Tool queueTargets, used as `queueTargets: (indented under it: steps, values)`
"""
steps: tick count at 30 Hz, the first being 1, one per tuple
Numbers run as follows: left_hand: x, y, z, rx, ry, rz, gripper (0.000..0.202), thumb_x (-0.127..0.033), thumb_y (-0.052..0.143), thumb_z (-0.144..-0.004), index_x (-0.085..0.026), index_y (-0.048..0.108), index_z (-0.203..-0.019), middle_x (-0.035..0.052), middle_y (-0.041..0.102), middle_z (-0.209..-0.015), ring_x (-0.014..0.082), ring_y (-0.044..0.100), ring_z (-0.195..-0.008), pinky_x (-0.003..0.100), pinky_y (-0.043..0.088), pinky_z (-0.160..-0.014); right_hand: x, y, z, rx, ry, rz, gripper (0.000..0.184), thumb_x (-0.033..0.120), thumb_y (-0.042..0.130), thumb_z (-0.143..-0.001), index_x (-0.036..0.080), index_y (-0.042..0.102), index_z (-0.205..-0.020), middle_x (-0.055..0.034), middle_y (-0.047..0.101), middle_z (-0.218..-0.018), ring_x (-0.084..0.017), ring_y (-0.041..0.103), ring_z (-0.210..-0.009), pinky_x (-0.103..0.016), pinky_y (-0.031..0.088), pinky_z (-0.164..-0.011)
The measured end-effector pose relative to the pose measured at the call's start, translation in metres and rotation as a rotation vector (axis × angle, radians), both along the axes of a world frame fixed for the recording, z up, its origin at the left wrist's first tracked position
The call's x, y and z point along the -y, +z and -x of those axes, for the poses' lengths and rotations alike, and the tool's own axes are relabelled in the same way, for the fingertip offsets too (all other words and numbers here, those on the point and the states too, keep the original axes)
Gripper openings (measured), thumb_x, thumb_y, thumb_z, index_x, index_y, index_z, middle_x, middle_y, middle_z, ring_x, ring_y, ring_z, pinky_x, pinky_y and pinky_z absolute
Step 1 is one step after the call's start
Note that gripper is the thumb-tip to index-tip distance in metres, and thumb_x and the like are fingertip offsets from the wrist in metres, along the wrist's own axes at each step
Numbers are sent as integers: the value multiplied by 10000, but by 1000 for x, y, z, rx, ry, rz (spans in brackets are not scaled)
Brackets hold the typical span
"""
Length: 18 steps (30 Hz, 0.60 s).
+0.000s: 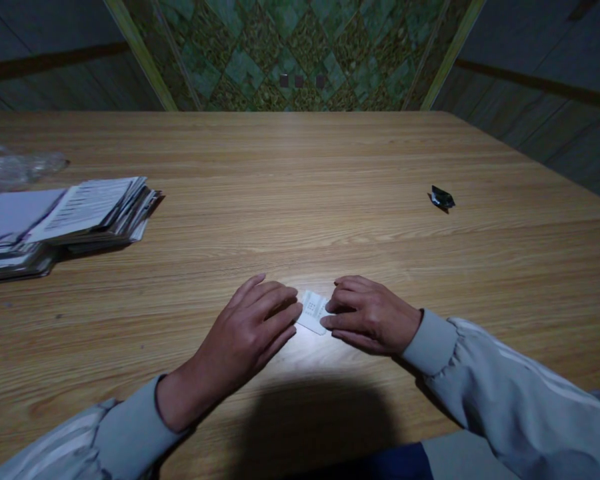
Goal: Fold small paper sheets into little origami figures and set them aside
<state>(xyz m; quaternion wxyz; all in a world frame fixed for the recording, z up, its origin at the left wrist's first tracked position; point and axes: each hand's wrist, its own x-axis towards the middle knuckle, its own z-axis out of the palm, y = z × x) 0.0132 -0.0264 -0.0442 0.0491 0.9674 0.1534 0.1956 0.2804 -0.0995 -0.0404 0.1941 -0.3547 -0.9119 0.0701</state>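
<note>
Between my hands, near the table's front edge, is a small white slip of paper (312, 313) with faint grey print. The thumb and fingers of my left hand (258, 325) are bent together at its left edge. On the other side, my right hand (363, 315) pinches the slip's right edge, its fingers covering that corner. The slip lies close to the wooden tabletop; whether it touches the wood I cannot tell. Both wrists come out of light grey sleeves with white stripes.
A thick stack of papers (87, 210) lies at the left, with crumpled clear plastic (23, 167) behind it. A small dark shiny wrapper-like object (441, 198) sits at the right. The wooden table (290, 173) reaches back to a green patterned wall (300, 47).
</note>
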Motion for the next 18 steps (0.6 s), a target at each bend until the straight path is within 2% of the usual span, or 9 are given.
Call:
queueTargets:
  steps: [2,6,12,18]
  values:
    - [1,0,8,-23,-41,-37,235,-191,521,-1005,-231,672,-1180,48,686,-1277,239,573,-1183,499,274,-1157,0,0,0,-1,-8,5,257,300,503,-1000,180,723,-1059,-94,675,-958,-217,541,-873,-385,438,-805]
    - [3,-4,22,-106,-49,-75,326,-195,429,-1042,-248,627,-1295,46,619,-1410,273,525,-1279,544,206,-1170,2,-1,0,-22,-8,3,251,297,507,-1001,182,724,-1051,-96,674,-958,-215,551,-874,-374,437,-791]
    - [2,-6,19,-66,-52,-79,312,-196,425,-1043,-235,647,-1259,48,620,-1411,265,549,-1245,530,243,-1154,0,-7,2,-65,-68,-12,254,312,531,-1006,151,709,-1088,-92,660,-880,-204,552,-835,-341,450,-746]
    - [0,-8,20,-59,-47,-92,284,-179,487,-1017,-236,645,-1246,61,634,-1391,280,541,-1255,547,266,-1133,-4,-13,3,-93,-97,-9,238,323,551,-1003,154,714,-1042,-94,674,-907,-198,561,-847,-322,472,-750]
